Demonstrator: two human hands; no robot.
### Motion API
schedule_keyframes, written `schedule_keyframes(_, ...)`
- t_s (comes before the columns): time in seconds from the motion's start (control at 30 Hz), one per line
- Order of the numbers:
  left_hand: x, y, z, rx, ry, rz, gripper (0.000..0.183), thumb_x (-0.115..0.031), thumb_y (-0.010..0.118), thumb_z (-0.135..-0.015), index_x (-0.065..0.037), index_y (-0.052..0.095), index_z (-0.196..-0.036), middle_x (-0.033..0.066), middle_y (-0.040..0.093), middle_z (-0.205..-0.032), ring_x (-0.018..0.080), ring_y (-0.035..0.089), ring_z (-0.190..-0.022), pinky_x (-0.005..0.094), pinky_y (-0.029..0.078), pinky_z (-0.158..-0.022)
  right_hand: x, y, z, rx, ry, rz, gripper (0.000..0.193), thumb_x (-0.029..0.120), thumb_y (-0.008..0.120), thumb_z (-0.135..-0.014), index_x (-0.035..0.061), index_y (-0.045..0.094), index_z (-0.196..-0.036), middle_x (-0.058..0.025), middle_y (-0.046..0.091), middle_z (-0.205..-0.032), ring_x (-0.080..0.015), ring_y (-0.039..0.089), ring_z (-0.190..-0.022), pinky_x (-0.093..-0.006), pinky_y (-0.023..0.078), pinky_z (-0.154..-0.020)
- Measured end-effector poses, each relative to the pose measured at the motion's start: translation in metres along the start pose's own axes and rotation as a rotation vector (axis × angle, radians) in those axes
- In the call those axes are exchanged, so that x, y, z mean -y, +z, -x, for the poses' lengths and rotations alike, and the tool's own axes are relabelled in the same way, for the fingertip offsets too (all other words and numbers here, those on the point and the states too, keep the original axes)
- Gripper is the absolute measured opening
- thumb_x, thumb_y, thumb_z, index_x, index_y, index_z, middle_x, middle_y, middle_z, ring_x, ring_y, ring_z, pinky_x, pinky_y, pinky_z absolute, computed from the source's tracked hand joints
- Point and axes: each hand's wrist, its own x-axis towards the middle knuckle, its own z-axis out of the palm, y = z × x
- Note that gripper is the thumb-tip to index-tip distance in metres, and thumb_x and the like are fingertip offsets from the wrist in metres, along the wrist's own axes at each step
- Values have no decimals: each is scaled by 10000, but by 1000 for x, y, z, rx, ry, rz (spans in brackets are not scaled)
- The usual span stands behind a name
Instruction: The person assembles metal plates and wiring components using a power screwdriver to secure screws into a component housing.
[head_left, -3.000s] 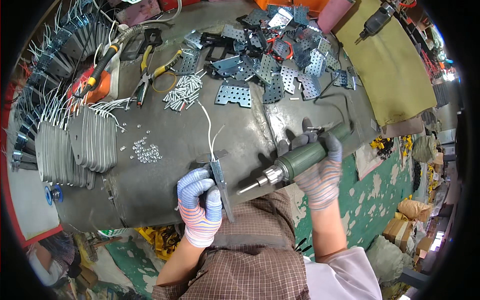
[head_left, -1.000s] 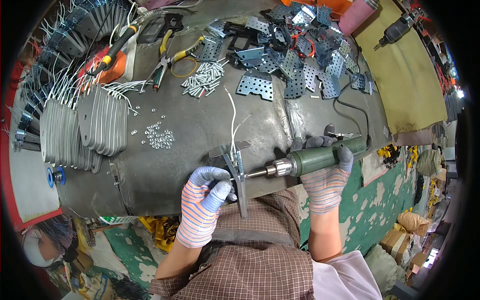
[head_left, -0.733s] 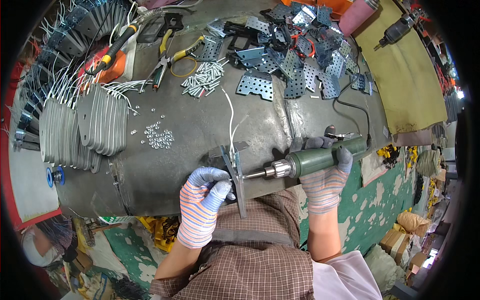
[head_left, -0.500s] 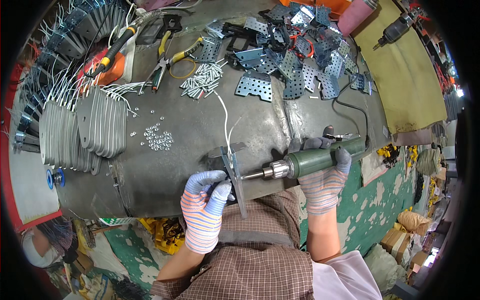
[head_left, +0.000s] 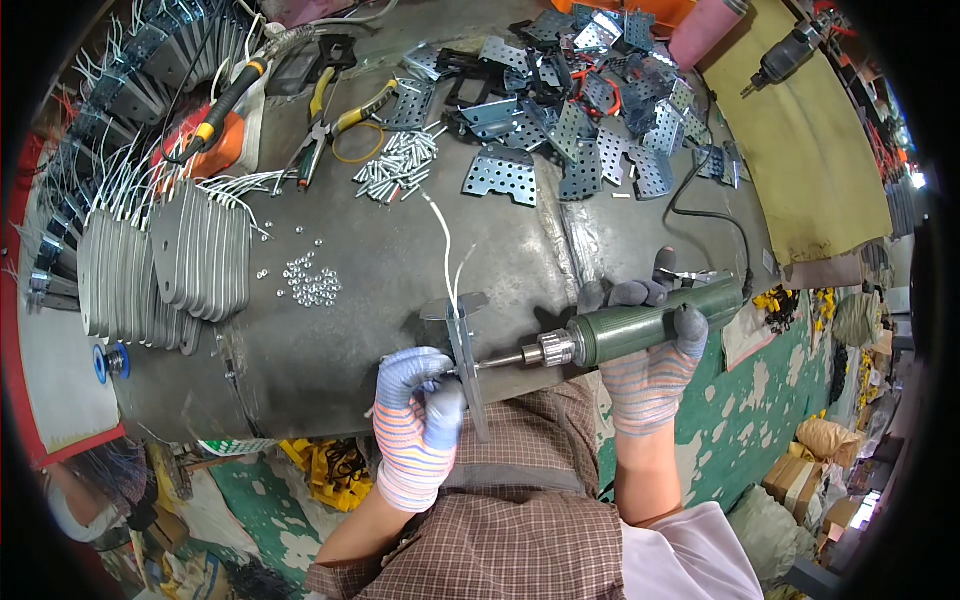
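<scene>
Over the bench's (head_left: 370,275) near edge, hold the green driver (head_left: 625,335) square to the metal plate (head_left: 467,378).
Your right hand (head_left: 648,375) grips the driver; your left hand (head_left: 415,425), fingers curled, holds the plate from its left side. Aim the shaft (head_left: 503,361) straight.

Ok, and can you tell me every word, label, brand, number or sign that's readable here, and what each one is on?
None can be read.
Green cylindrical power screwdriver in the right hand: no legible marking.
Thin grey metal plate beside the left hand: no legible marking.
Brown cardboard boxes at the right: too small and blurred to tell whether anything is printed.
</scene>
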Motion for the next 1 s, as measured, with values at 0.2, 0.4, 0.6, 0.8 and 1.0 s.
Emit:
schedule_keyframes(0.2,-7,-16,4,261,-261,251,483,-99,733,-815,-37,423,-1180,127,589,-1060,175,601,-941,303,530,-764,5,-16,-5,-66,-36,77,569,136,709,-749,88,504,-1277,-37,616,-905,-225,596,-930,-520,333,-1061)
schedule_keyframes(0.4,-3,-18,2,262,-280,279,474,-69,710,-827,-25,388,-1172,125,582,-1053,180,603,-948,303,519,-816,-5,-15,-9,-144,-46,95,612,125,697,-729,169,496,-1305,-52,636,-913,-237,623,-885,-578,386,-1031)
schedule_keyframes(0.6,-3,-21,-1,284,-314,314,491,-67,708,-827,-22,368,-1179,135,575,-1069,188,601,-955,308,514,-833,-8,-12,-9,-156,-52,126,618,109,683,-734,168,472,-1312,-53,615,-908,-241,620,-881,-588,392,-1020)
schedule_keyframes(0.8,-8,-26,-12,377,-332,306,470,-58,706,-827,-13,376,-1159,135,583,-1063,171,597,-957,309,513,-833,-12,-10,-9,-145,-84,167,583,100,665,-737,149,473,-1286,-61,610,-924,-246,609,-874,-603,390,-1007)
schedule_keyframes(1.0,-48,-47,-11,471,-119,-1,317,-26,684,-802,-41,480,-1044,130,627,-1089,214,596,-1044,342,488,-899,4,22,6,88,-13,21,618,170,695,-766,85,446,-1325,-58,595,-976,-229,556,-1018,-617,275,-1083)
